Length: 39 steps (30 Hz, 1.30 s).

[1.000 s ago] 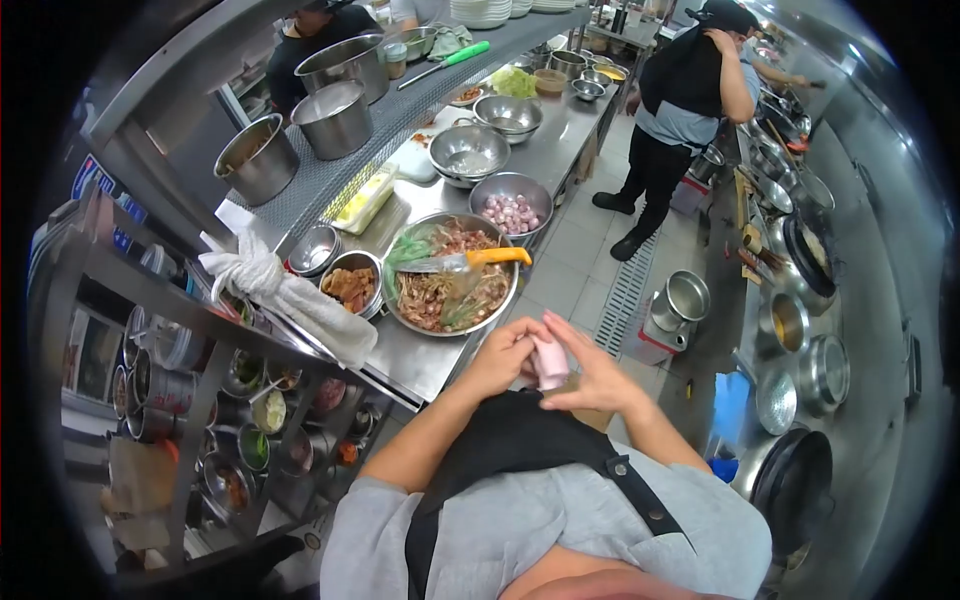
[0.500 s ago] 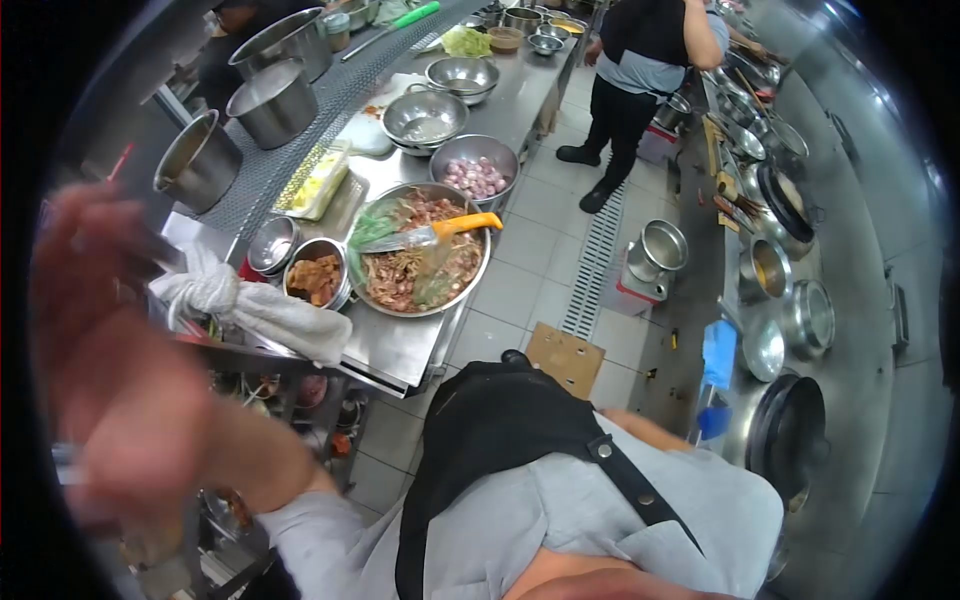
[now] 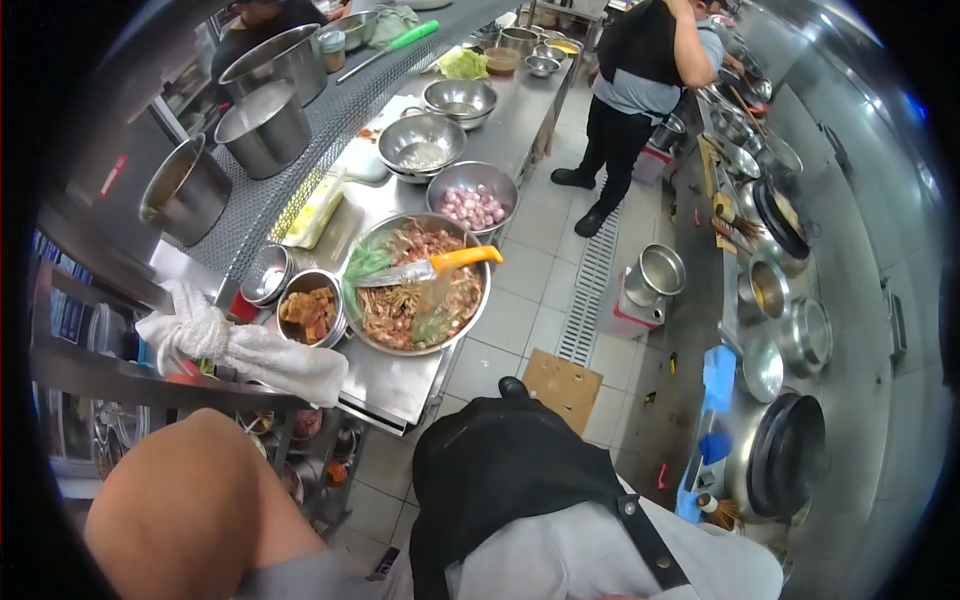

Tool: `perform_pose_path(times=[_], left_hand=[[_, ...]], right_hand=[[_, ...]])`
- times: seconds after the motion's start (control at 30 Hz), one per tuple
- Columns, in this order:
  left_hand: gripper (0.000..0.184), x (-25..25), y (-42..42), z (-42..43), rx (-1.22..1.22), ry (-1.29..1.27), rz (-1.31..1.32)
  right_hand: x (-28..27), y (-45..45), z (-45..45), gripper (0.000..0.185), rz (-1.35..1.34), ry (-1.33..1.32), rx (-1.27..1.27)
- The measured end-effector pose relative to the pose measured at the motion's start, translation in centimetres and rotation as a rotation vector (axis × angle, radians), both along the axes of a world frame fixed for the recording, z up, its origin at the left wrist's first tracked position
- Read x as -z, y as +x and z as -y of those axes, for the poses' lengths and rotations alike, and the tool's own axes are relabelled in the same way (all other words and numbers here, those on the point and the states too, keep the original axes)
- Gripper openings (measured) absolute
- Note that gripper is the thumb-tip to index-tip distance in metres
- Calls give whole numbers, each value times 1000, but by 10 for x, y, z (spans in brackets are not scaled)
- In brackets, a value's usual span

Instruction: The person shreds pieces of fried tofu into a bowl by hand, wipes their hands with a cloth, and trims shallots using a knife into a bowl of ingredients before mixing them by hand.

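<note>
Neither of my hands is in view; only my bent left arm shows at the lower left, close to the camera. Nearest on the steel counter is a wide bowl (image 3: 418,335) of reddish-brown peelings with green netting. A knife with an orange handle (image 3: 467,257) lies across it. Behind stands a bowl of peeled shallots (image 3: 473,205). A small container of brown food pieces (image 3: 309,310) sits to the left, beside a knotted white towel (image 3: 270,355).
Steel pots (image 3: 262,128) stand on the perforated shelf. A co-worker (image 3: 640,100) stands in the aisle, and another person is partly visible at the upper left. A cardboard piece (image 3: 562,390) lies on the floor. Woks (image 3: 788,455) line the right side.
My hands, earlier together around a small pink object, have separated and left view. My left hand passed blurred at the left; now only that bent arm shows. The view has shifted right.
</note>
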<state>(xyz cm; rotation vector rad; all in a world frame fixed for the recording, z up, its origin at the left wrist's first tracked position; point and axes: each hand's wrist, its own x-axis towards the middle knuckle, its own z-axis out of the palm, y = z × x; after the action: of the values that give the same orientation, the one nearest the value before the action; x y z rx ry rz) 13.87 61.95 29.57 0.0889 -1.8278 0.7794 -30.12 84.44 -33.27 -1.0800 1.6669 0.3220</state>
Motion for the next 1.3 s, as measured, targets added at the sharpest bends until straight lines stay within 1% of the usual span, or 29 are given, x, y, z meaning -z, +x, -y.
perform_pose_path(times=[0.13,0.3,0.37,0.47,0.63,0.97,1.3], left_hand=[[52,37,-4,22,-10,139,-62],[50,92,-8,58,-10,329,-168],[50,102,-15,65,2,384,-169],[48,108,-22,67,1,417,-157],[47,126,-29,68,3,462,-159],[43,140,-32,65,1,491,-168],[40,142,-33,58,-19,502,-151]], right_hand=[[3,4,7,35,11,-12,16],[7,24,-25,35,-24,-45,124],[4,32,-20,35,-22,-42,148],[-6,26,-52,36,-13,-12,198],[9,29,-71,36,-7,7,236],[19,29,-69,36,-19,3,262],[31,29,-71,37,-27,12,259]])
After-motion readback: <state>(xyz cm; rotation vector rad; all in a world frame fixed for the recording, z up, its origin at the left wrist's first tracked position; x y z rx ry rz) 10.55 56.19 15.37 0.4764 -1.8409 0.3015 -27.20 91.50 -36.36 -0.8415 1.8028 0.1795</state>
